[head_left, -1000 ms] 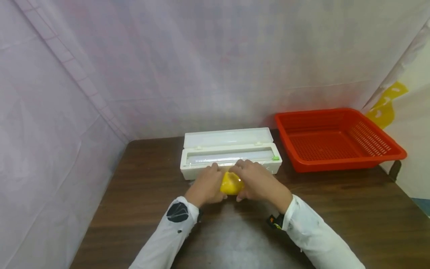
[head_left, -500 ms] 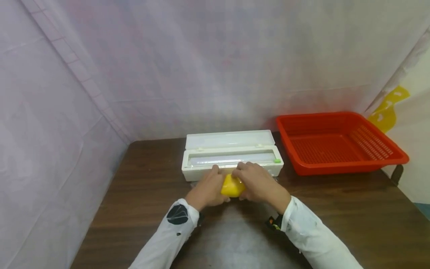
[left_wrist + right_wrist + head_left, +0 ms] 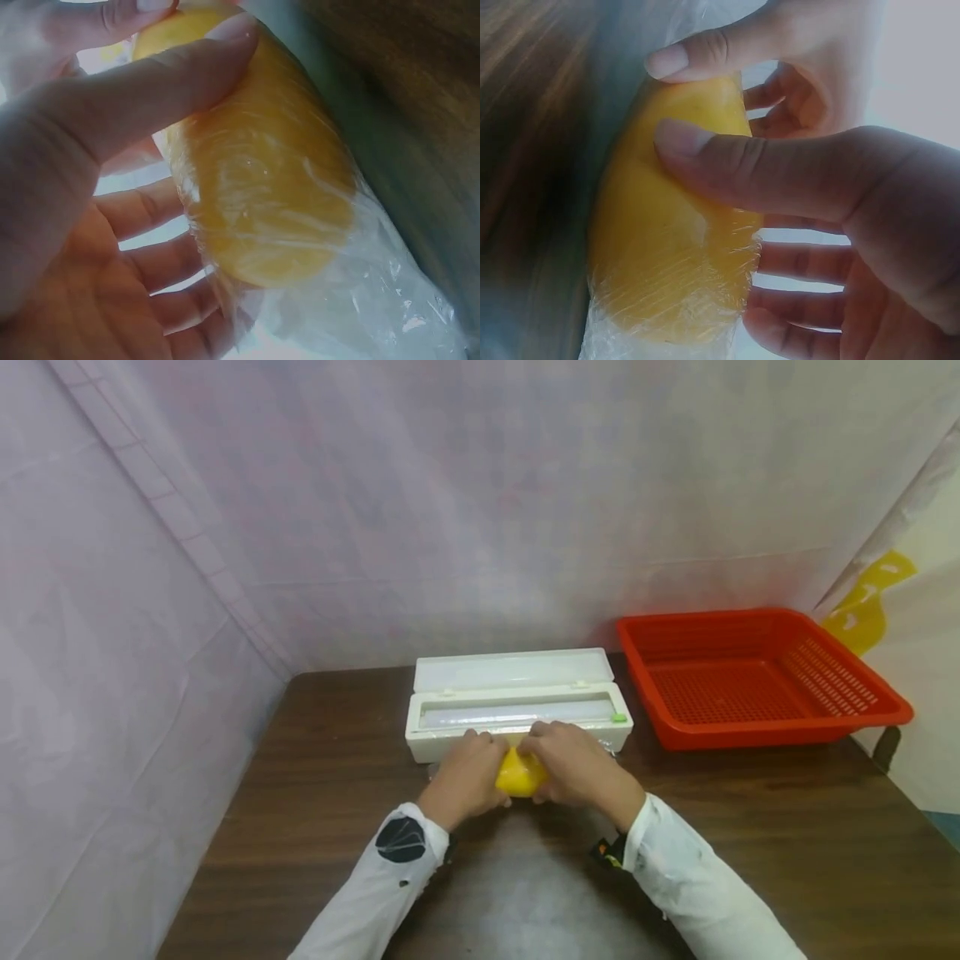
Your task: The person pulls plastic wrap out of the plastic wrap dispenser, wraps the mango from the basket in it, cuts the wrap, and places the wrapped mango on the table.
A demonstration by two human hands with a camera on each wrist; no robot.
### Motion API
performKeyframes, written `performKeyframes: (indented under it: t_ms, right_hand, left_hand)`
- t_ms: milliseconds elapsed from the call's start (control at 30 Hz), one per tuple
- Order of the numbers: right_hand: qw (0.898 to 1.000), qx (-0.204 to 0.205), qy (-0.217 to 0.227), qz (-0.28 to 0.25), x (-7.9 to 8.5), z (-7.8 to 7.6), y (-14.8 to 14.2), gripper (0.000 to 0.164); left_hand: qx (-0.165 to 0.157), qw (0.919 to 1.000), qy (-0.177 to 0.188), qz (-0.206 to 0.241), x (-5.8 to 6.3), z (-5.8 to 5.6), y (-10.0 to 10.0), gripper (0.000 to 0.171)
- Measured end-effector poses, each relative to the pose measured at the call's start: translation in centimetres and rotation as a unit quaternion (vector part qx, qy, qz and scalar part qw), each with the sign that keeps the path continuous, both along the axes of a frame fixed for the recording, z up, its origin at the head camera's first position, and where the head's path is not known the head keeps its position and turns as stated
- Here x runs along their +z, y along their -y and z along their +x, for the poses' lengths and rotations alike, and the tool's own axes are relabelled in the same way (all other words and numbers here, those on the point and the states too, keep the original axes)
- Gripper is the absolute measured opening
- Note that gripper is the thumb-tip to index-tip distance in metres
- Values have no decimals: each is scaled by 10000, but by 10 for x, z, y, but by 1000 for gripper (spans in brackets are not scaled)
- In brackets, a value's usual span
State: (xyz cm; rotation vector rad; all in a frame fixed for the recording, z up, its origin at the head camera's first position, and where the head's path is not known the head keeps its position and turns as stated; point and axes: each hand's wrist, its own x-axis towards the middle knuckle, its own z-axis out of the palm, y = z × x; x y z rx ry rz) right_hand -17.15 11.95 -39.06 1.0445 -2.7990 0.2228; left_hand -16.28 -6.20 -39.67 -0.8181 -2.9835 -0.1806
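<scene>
A smooth, oblong yellow fruit (image 3: 521,774) lies between both hands, just in front of the white cling film dispenser (image 3: 435,747). Clear cling film (image 3: 360,315) wraps it and trails loose past its ends in both wrist views. My left hand (image 3: 467,777) grips its left part, thumb across the near side and fingers behind. On the right part my right hand (image 3: 576,764) holds it the same way, the two thumbs close together on the yellow skin. The dispenser's lid (image 3: 513,671) stands raised, showing the film roll (image 3: 517,714) inside; a green slider (image 3: 619,718) sits at its right end.
A red plastic basket (image 3: 750,733) with a mesh floor stands at the back right of the dark wooden table (image 3: 322,777). White sheeting (image 3: 480,510) rises behind and to the left. A yellow strip (image 3: 862,610) hangs beyond the basket.
Both hands keep their hold on the yellow fruit and shift only slightly. The camera view has tilted a little. Dispenser and basket stay where they were.
</scene>
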Motion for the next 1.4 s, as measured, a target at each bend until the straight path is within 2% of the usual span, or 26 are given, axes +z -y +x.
performKeyframes:
  t_ms: [267, 700, 1000, 1167, 1300, 1400]
  right_hand:
    - [9999, 67, -88, 34, -7, -2, 3, 56]
    - [9996, 194, 58, -179, -7, -9, -2, 57]
    - [9999, 49, 118, -39, -7, -4, -4, 57]
    - [9990, 125, 426, -81, -3, 0, -8, 55]
    - [9949, 139, 895, -447, 6, -2, -16, 53]
    - [9920, -44, 983, -786, 13, -8, -28, 50]
  left_hand:
    - [-32, 9998, -46, -173, -3, -3, -2, 65]
    - [-87, 9987, -133, -485, -5, -7, 0, 64]
    - [-42, 9990, -236, -382, -6, -5, -2, 67]
    - [-37, 9987, -189, -473, -7, -1, -3, 73]
    - [16, 9980, -276, -575, -5, 1, -4, 78]
    - [51, 9977, -237, -627, -2, 2, -4, 81]
